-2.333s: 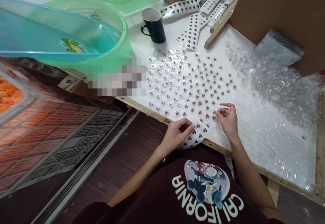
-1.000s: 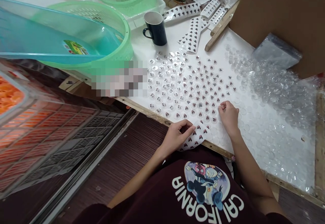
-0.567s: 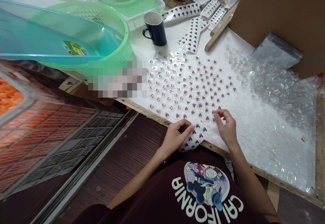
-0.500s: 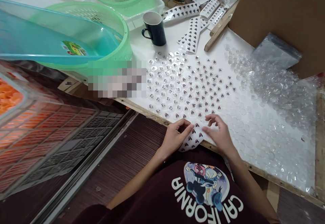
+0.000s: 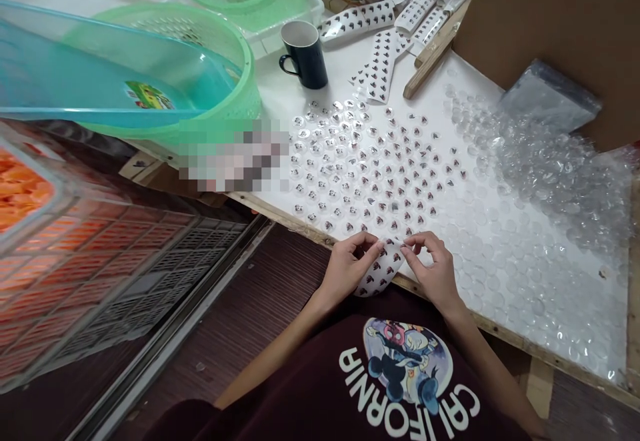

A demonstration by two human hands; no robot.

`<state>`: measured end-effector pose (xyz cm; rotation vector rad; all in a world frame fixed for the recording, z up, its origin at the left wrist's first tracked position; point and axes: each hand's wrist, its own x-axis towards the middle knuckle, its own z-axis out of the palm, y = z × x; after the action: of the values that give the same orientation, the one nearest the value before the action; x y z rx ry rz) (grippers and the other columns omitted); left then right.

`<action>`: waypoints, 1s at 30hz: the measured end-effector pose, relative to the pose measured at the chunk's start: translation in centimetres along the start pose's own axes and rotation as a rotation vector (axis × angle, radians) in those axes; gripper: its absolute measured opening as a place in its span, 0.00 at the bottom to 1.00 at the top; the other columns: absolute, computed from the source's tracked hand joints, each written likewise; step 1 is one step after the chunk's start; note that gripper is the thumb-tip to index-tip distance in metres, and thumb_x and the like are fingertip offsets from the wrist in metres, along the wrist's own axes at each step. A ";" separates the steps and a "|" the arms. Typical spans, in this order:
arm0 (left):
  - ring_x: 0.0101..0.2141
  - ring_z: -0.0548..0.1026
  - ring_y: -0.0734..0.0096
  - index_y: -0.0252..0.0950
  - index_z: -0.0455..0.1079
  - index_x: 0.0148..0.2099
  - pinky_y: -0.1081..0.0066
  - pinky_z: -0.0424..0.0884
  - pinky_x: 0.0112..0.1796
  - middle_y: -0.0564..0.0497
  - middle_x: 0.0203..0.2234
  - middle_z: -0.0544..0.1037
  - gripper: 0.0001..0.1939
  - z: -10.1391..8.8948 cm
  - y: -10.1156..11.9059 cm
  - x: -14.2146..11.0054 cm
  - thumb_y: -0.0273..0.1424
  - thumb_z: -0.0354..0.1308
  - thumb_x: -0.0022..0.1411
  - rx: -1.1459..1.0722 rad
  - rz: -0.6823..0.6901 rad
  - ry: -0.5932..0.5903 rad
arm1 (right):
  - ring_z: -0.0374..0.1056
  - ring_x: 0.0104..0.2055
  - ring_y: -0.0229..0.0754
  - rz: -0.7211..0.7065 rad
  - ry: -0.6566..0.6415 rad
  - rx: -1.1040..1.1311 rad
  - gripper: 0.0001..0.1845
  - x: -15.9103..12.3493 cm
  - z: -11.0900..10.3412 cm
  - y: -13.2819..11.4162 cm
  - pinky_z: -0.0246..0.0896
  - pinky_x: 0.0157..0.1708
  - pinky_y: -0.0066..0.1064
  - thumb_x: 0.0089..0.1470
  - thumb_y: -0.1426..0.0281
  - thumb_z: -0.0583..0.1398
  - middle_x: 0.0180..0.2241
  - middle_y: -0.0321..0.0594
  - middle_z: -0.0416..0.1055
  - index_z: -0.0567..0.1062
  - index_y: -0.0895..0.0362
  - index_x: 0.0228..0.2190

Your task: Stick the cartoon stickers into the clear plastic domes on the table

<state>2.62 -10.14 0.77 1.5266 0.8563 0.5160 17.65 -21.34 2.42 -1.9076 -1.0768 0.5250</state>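
Between thumb and fingers, my left hand (image 5: 353,261) grips a strip-like sticker sheet (image 5: 376,275) printed with small dark-and-red pictures. The sheet curves down over the table's front edge. At its upper right edge, my right hand (image 5: 433,269) is closed in a pinch; whether a single sticker has come loose there is too small to tell. Just beyond both hands lie many clear round discs (image 5: 367,213) with the same picture on them. Plain clear discs (image 5: 493,254) are spread to the right of my right hand.
A heap of clear discs (image 5: 545,167) sits at the right, by a plastic-wrapped pack (image 5: 550,97). Further back are a dark mug (image 5: 311,64), more sticker sheets (image 5: 383,67) and a wooden bar (image 5: 425,74). A green basket (image 5: 253,87) and a crate (image 5: 125,261) are at the left.
My right hand has moved slightly left, and its thumb and fingers have closed at the sheet's edge. My left hand keeps its hold on the sheet.
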 end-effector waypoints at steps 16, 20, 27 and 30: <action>0.21 0.63 0.77 0.33 0.72 0.31 0.77 0.60 0.23 0.56 0.20 0.69 0.12 0.2 0.4 0.0 0.37 0.60 0.63 0.020 -0.004 -0.044 | 0.69 0.38 0.41 0.102 0.039 0.316 0.19 1.4 1.6 -0.7 0.63 0.46 0.37 0.55 0.69 0.62 0.32 0.34 0.73 0.67 0.52 0.48; 0.21 0.63 0.77 0.33 0.73 0.32 0.77 0.60 0.23 0.56 0.20 0.70 0.12 0.1 0.4 0.0 0.37 0.60 0.63 0.038 0.005 -0.041 | 0.70 0.39 0.41 0.133 0.027 0.342 0.23 1.4 1.8 -0.5 0.64 0.46 0.37 0.55 0.70 0.63 0.35 0.36 0.74 0.64 0.52 0.50; 0.21 0.63 0.77 0.33 0.73 0.32 0.77 0.60 0.23 0.56 0.19 0.69 0.11 0.1 0.5 0.1 0.36 0.59 0.63 0.049 0.025 -0.051 | 0.69 0.37 0.41 0.147 0.038 0.370 0.23 1.3 1.7 -0.6 0.65 0.40 0.34 0.54 0.69 0.63 0.34 0.34 0.72 0.63 0.51 0.50; 0.22 0.64 0.76 0.33 0.73 0.32 0.77 0.61 0.24 0.56 0.20 0.70 0.12 0.1 0.4 0.0 0.36 0.59 0.63 0.047 0.031 -0.053 | 0.70 0.39 0.41 0.159 0.007 0.357 0.24 1.5 1.7 -0.7 0.65 0.41 0.35 0.54 0.68 0.63 0.38 0.37 0.74 0.61 0.51 0.50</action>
<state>2.82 -10.17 1.10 1.5916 0.8103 0.4790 16.97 -19.10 2.22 -1.6823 -0.7697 0.7459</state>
